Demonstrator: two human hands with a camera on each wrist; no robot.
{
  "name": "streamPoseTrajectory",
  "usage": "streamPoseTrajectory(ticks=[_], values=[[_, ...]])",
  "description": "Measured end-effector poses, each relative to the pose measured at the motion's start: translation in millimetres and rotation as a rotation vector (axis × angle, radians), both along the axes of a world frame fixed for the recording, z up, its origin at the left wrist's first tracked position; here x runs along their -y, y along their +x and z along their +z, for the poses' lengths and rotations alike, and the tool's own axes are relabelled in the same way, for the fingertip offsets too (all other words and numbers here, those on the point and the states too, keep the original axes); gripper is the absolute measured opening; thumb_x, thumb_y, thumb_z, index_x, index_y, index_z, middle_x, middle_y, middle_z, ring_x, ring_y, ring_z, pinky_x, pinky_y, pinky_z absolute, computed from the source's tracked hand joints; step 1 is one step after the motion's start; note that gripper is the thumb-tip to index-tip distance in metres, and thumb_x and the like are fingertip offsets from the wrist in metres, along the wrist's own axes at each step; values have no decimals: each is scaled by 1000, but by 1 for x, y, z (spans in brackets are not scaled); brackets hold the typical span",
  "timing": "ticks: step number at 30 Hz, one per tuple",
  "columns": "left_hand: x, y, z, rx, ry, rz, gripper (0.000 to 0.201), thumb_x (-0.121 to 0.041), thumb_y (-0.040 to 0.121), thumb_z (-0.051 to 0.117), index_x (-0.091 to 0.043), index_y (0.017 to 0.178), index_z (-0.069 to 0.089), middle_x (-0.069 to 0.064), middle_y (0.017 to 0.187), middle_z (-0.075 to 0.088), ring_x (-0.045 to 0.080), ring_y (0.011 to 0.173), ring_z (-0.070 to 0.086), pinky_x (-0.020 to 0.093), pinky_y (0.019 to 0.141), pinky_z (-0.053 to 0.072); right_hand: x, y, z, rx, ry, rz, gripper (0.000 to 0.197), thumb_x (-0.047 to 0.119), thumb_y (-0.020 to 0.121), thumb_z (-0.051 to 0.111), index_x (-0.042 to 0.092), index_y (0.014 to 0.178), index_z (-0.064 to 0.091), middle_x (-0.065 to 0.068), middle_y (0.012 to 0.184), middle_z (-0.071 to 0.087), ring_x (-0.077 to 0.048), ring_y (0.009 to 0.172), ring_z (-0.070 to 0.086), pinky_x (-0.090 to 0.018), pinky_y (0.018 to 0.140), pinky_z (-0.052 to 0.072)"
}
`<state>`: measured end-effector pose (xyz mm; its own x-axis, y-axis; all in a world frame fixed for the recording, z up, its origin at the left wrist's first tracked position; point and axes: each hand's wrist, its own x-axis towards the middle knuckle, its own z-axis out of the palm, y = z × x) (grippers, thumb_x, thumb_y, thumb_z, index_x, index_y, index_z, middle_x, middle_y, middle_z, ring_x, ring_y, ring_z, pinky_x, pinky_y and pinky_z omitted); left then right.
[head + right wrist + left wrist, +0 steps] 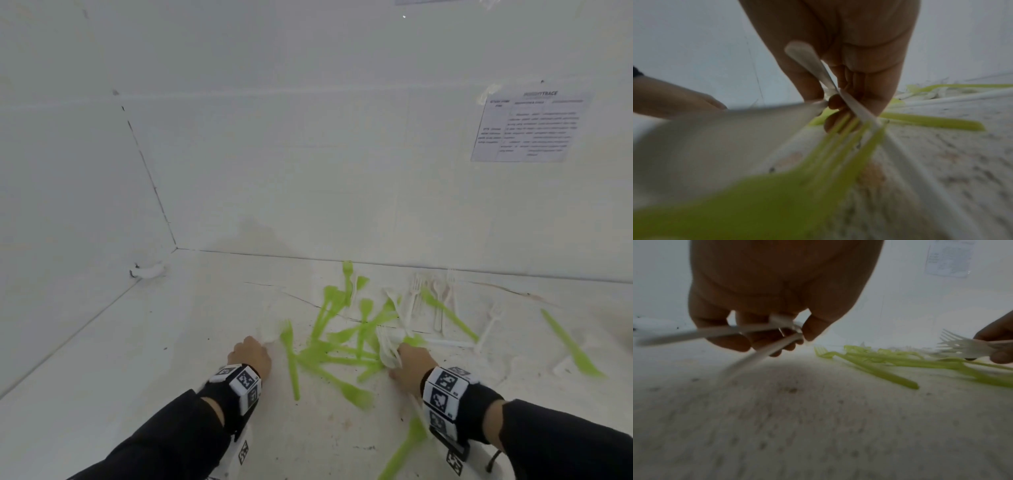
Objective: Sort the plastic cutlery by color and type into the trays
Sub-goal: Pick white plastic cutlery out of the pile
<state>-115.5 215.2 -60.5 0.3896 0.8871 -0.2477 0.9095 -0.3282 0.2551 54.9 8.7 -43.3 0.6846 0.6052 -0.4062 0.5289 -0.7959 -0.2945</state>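
Note:
A heap of green plastic cutlery (346,346) lies mixed with white pieces on the white surface between my hands. My left hand (251,354) is at the heap's left edge, its fingers curled round white plastic handles (748,331). My right hand (409,363) grips a bunch of white forks (388,347) at the heap's right side; their tines (953,345) show in the left wrist view. White handles (818,71) cross its fingers in the right wrist view. A blurred green fork (777,194) lies close under the right wrist.
More white forks (428,301) and green knives (575,349) lie scattered right, near the back wall. A printed sheet (529,126) is taped to the wall at upper right. White walls meet in a corner (176,246) at the left. No tray is in view.

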Motion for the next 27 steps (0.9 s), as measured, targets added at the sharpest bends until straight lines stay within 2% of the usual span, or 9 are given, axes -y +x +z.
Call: streamPoseTrajectory(ticks=[3, 5, 8, 10, 14, 16, 21, 24, 27], values=[[14, 2, 23, 240, 20, -21, 31, -23, 101, 31, -3, 123, 38, 20, 122, 54, 34, 111, 54, 36, 88, 43, 4, 3, 15, -141, 256, -69, 19, 21, 98, 42, 6, 108, 41, -8, 93, 52, -25, 71, 58, -23, 50, 43], [29, 9, 39, 385, 21, -91, 27, -19, 101, 31, -3, 121, 37, 22, 113, 58, 35, 100, 58, 33, 76, 40, 4, 7, 28, -207, 472, -106, 16, 20, 100, 38, 6, 106, 38, -3, 79, 49, -18, 56, 50, -24, 46, 39], [61, 29, 51, 504, -15, -202, 26, -19, 101, 32, -2, 118, 42, 23, 109, 60, 35, 96, 58, 30, 71, 38, -5, 12, 47, -319, 755, -150, 19, 25, 98, 42, 10, 110, 40, -1, 68, 44, -14, 50, 37, -25, 44, 34], [90, 46, 51, 569, -72, -261, 26, -21, 101, 33, -3, 115, 45, 21, 105, 61, 35, 95, 58, 33, 71, 41, -11, 13, 56, -405, 874, -188, 23, 34, 93, 52, 13, 99, 43, 0, 66, 39, -14, 48, 33, -24, 43, 33], [152, 76, 46, 620, -168, -372, 28, -21, 102, 31, -2, 120, 42, 15, 108, 60, 30, 96, 58, 29, 66, 36, -8, 17, 59, -489, 900, -244, 41, 44, 75, 72, 14, 89, 47, 1, 66, 40, -14, 46, 36, -23, 41, 33], [169, 87, 42, 610, -168, -413, 34, -19, 102, 32, -3, 131, 37, 13, 124, 56, 26, 110, 55, 20, 70, 35, 3, 24, 54, -498, 906, -303, 37, 38, 77, 73, 13, 90, 49, -1, 67, 43, -14, 45, 38, -24, 41, 34], [193, 106, 36, 529, -124, -561, 45, -20, 102, 34, -9, 145, 27, 9, 143, 41, 19, 131, 39, 22, 100, 31, 40, 54, 35, -505, 987, -396, 21, 13, 84, 67, 15, 91, 47, -2, 71, 48, -15, 51, 43, -25, 44, 37], [204, 122, 37, 550, -101, -572, 42, -16, 100, 38, -8, 141, 34, 11, 138, 46, 22, 127, 43, 23, 97, 33, 53, 72, 30, -504, 1000, -473, 31, 12, 83, 68, 14, 99, 42, -4, 78, 54, -21, 64, 54, -27, 48, 45], [216, 137, 36, 619, -138, -579, 37, -11, 97, 43, -5, 134, 44, 13, 130, 54, 24, 120, 50, 20, 88, 34, 61, 93, 28, -613, 1015, -451, 11, 7, 87, 62, 9, 87, 51, -8, 65, 46, -15, 42, 41, -18, 36, 32]])
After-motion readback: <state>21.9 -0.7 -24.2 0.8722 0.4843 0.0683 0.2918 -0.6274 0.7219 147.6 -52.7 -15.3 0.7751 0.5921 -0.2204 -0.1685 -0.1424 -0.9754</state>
